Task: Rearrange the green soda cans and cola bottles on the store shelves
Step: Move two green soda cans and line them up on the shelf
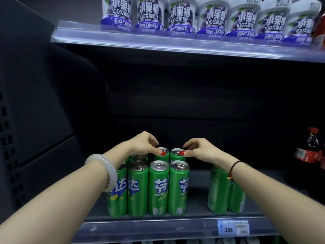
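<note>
Pinching with my left hand (144, 144), fingers curled on the rim of a rear-row green can (162, 153). My right hand (199, 149) pinches the neighbouring rear can (177, 154) likewise. Both stand upright, touching, behind four front cans (159, 187) on the lower shelf (158, 226). Further cans (219, 192) stand beneath my right forearm; a cola bottle (310, 150) stands far right.

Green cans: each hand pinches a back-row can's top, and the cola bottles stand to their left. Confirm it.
Wrong side: the head view shows the cola bottles right of the green cans. The left hand and right hand each pinch a can's top.
</note>
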A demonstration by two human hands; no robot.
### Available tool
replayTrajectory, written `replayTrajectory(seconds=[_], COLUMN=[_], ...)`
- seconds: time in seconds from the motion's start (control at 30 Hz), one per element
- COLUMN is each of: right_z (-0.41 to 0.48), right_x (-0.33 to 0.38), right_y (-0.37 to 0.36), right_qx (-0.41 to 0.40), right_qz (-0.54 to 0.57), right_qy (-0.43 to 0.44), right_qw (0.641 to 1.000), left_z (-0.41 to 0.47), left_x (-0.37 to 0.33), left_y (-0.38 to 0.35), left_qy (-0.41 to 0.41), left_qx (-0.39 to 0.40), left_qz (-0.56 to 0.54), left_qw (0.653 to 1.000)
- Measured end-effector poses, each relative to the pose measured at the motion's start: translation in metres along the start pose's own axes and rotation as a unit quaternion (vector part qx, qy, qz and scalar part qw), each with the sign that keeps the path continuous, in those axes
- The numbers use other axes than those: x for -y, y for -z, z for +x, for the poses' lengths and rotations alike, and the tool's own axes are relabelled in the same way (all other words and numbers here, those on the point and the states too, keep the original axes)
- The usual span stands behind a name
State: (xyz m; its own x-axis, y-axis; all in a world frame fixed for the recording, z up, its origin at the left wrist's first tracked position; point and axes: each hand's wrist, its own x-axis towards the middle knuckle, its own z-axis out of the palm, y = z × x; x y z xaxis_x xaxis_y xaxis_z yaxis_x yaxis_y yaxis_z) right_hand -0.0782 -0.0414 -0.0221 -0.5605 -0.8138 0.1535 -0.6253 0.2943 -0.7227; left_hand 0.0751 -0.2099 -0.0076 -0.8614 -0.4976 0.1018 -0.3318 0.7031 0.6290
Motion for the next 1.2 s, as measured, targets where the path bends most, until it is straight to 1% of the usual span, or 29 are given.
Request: replayTrajectory(seconds=[0.13, 0.3, 0.43, 0.57, 0.63, 0.87, 1.03, 1.2], right_z=[0.019, 0.041, 0.049, 0.055, 0.056, 0.048, 0.046, 0.042], right_x=[-0.008, -0.011, -0.015, -0.023, -0.024, -0.014, -0.009, -0.007], right_y=[-0.001, -0.01, -0.017, -0.02, -0.019, -0.019, -0.024, -0.025], right_qx=[0.009, 0.039, 0.078, 0.108, 0.114, 0.146, 0.162, 0.178], right_qz=[-0.02, -0.02, -0.01, 0.07, 0.095, 0.101, 0.111, 0.105], right_qy=[-0.021, -0.045, -0.073, -0.107, -0.11, -0.103, -0.106, -0.101], right_qw=[1.0, 0.998, 0.994, 0.986, 0.983, 0.979, 0.975, 0.973], left_z=[0.013, 0.031, 0.039, 0.047, 0.049, 0.043, 0.035, 0.027], left_x=[0.003, 0.006, 0.009, 0.017, 0.019, 0.021, 0.023, 0.022], left_y=[0.001, -0.004, -0.011, -0.015, -0.015, -0.007, -0.001, 0.004], left_qy=[0.01, 0.028, 0.033, 0.027, 0.015, -0.005, 0.008, 0.023], left_qx=[0.01, 0.031, 0.051, 0.07, 0.068, 0.08, 0.089, 0.091], left_qz=[-0.005, -0.006, 0.013, 0.023, 0.023, 0.042, 0.059, 0.032], left_qw=[1.0, 0.999, 0.998, 0.997, 0.997, 0.996, 0.994, 0.995])
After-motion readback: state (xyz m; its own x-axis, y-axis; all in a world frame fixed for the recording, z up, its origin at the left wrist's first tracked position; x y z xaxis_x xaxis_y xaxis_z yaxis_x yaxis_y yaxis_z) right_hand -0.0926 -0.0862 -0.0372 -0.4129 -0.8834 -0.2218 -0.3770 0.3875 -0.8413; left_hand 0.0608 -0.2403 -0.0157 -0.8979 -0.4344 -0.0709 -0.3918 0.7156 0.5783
